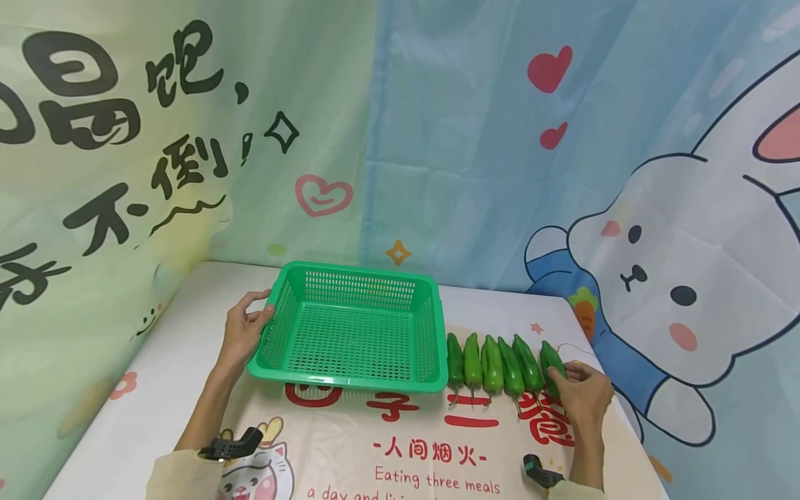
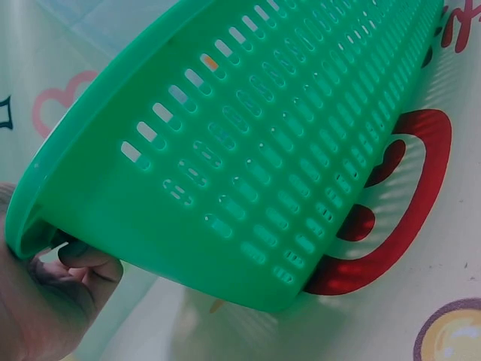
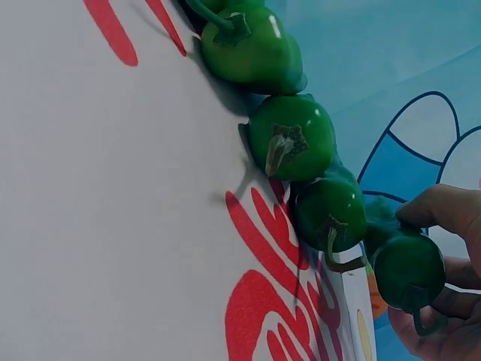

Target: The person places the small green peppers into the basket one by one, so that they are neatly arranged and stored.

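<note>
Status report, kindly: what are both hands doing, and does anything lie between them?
Left hand gripping green basket at its rim. Right hand holding rightmost pepper. Five other peppers lined up between that one and basket.

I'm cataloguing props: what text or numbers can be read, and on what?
"饱,": black, green-and-blue fabric backdrop.
"不倒": same backdrop; left-edge characters cut off.
"-人间烟火-": red, beige printed mat.
"Eating three meals a day and": mat; rest cut off.
Large red characters, mat: partly hidden by green rectangular plastic basket and green peppers; unclear.
Faint pink lettering, backdrop: unreadable.
</note>
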A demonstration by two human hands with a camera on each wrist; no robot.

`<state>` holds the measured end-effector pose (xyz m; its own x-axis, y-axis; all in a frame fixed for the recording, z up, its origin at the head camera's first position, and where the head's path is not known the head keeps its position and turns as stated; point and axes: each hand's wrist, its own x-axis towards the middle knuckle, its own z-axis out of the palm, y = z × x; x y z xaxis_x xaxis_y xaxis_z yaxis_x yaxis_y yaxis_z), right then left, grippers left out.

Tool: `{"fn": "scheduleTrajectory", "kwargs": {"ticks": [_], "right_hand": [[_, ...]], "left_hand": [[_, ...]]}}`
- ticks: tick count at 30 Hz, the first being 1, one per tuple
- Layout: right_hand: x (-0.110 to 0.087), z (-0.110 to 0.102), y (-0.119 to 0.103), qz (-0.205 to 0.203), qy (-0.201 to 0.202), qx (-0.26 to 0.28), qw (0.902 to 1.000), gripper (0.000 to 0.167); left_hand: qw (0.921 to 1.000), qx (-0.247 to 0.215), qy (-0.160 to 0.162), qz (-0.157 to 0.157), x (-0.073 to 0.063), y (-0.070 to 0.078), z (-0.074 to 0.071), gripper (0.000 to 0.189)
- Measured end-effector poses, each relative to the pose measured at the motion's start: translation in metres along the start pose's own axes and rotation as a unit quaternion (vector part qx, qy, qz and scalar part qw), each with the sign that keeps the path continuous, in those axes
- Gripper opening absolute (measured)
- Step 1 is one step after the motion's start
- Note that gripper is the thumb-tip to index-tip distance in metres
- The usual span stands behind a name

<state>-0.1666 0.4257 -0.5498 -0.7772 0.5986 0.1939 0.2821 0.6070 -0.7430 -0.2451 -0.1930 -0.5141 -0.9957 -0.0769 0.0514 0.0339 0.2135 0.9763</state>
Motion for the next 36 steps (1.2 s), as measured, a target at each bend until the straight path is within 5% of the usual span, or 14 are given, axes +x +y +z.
{"fn": "scheduleTrajectory", "kwargs": {"ticks": [15,36], "right_hand": [[-0.007,-0.001,-0.014,-0.008,0.052,0.025,0.9983,0.042],[-0.014,-0.005,-0.036,0.021,0.036,0.044,0.9982,0.05]], "left_hand": [[1.0,0.005,0.001,0.004,-0.001,0.001,0.001,0.048],[0.9999,0.01,0.007,0.003,-0.001,0.0,0.001,0.048]]}}
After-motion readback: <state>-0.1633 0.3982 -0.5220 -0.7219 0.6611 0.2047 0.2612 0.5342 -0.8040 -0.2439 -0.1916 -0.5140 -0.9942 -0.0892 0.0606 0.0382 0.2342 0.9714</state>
